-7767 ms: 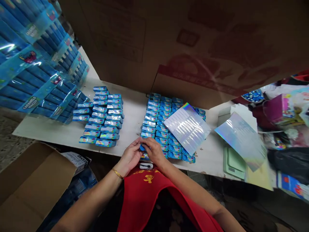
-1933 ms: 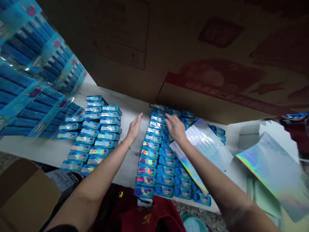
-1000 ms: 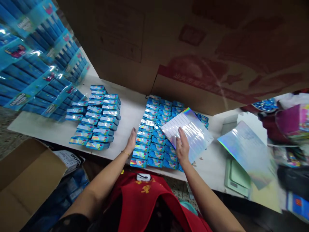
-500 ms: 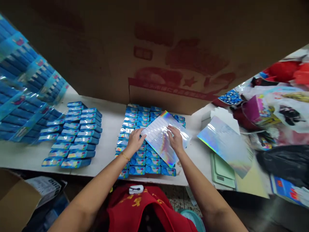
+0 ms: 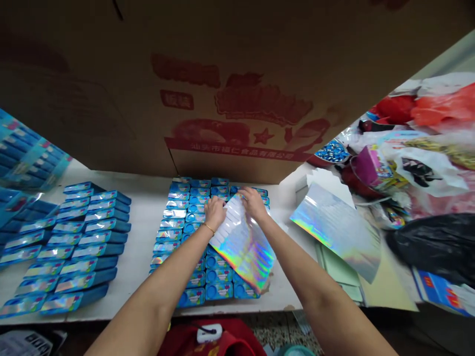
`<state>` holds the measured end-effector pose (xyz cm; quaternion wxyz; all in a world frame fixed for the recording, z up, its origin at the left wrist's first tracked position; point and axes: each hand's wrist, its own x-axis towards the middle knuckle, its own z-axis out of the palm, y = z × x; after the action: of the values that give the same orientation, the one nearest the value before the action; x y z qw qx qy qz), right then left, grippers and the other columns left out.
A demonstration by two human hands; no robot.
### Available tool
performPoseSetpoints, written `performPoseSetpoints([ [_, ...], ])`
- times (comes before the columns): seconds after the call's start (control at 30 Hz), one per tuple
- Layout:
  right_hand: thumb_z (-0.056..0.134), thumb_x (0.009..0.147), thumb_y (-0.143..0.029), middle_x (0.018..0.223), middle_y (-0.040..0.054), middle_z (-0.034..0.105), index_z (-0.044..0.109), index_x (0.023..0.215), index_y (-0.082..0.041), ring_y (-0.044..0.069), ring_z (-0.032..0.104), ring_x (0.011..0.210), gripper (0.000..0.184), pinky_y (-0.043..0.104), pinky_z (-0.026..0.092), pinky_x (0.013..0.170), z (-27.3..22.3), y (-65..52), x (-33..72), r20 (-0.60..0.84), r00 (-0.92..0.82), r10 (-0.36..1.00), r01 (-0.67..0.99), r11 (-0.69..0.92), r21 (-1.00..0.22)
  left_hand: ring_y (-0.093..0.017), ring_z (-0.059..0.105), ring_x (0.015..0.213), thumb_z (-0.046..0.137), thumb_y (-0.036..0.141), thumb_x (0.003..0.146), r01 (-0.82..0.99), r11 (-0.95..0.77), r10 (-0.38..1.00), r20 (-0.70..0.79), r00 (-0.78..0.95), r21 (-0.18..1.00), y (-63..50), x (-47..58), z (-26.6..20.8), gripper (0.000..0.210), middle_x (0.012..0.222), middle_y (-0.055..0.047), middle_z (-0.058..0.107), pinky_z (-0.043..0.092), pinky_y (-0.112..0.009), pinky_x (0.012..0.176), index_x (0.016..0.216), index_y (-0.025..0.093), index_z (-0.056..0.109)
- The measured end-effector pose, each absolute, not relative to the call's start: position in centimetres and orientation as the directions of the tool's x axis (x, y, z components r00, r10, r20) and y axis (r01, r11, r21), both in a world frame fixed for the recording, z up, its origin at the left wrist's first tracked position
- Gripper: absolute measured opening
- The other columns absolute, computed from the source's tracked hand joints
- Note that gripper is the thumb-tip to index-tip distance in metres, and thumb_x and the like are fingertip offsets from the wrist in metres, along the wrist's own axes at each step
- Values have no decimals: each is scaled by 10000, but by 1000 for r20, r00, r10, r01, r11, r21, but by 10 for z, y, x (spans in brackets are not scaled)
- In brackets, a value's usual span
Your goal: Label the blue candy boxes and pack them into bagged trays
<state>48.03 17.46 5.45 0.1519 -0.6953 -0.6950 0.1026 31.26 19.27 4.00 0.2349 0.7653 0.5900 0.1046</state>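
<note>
A shiny rainbow-tinted sticker sheet point(image 5: 243, 242) with pale strips lies slanted over rows of small blue boxes point(image 5: 218, 274) on the white table. My right hand point(image 5: 253, 202) is closed at the sheet's far corner, fingers bent onto it. Beside the sheet's left edge, above the boxes, my left hand point(image 5: 215, 213) has its fingers curled together; what they hold, if anything, is hidden. Glossy strips cover the tops of the leftmost boxes point(image 5: 171, 225) in this block.
A large brown carton point(image 5: 222, 89) rises behind the boxes. More blue boxes point(image 5: 100, 237) stand at left, near wrapped bundles point(image 5: 29, 153). At right, another shiny sheet point(image 5: 337, 227) rests over a pale green scale point(image 5: 339, 267), near a black plastic bag point(image 5: 434, 247).
My view has shifted, with the carton and left boxes now further left. My right hand has moved to the sheet's far corner and its fingers have closed. The left hand's fingers are more curled.
</note>
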Motion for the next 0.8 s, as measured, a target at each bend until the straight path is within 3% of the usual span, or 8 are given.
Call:
performPoseSetpoints([
  [0.1,608,756,-223,1341,77,440,456,1290,-228,262,419,1163,555,385,355,949,48,183,487,-26,103,994,946,-106,-307,-266,460,1019,576,228,745,849,-187,948,-136,288,494,189,316,38,98,1051,-79,529,371,-397,837,814,223,646],
  [0.2,660,726,-283,1341,75,433,488,1260,-259,271,424,1155,562,388,358,939,42,184,493,-77,128,989,941,-145,-304,-267,463,1019,527,201,772,834,-172,954,-121,274,525,190,317,37,119,1051,-88,536,373,-406,835,791,211,644],
  [0.4,623,735,-156,1038,63,589,659,978,-177,168,550,942,246,269,432,824,50,173,499,-102,-15,995,901,-31,-432,-194,553,879,461,174,815,730,-182,913,-162,374,658,185,312,43,162,892,-69,613,410,-314,785,883,182,607],
  [0.53,634,732,-170,1032,59,593,658,1002,-192,181,548,958,272,293,427,846,56,163,497,-74,-87,993,897,46,-440,-215,537,927,598,329,756,726,-304,887,-95,452,617,170,303,46,294,948,-61,602,405,-328,801,1014,191,568],
  [0.67,677,722,-262,1229,68,530,610,1119,-267,243,464,1120,403,382,386,907,47,148,483,-27,-294,955,898,266,-351,-248,498,976,716,353,638,795,-330,891,-111,441,510,155,296,36,299,972,-57,568,384,-362,825,875,205,610],
  [0.8,541,843,-264,1177,67,575,615,1109,-270,223,478,1102,276,382,383,904,29,135,472,14,-405,914,892,399,-214,-242,489,972,656,347,713,779,-324,916,-27,399,536,146,293,22,237,979,-48,572,367,-370,803,900,213,603],
])
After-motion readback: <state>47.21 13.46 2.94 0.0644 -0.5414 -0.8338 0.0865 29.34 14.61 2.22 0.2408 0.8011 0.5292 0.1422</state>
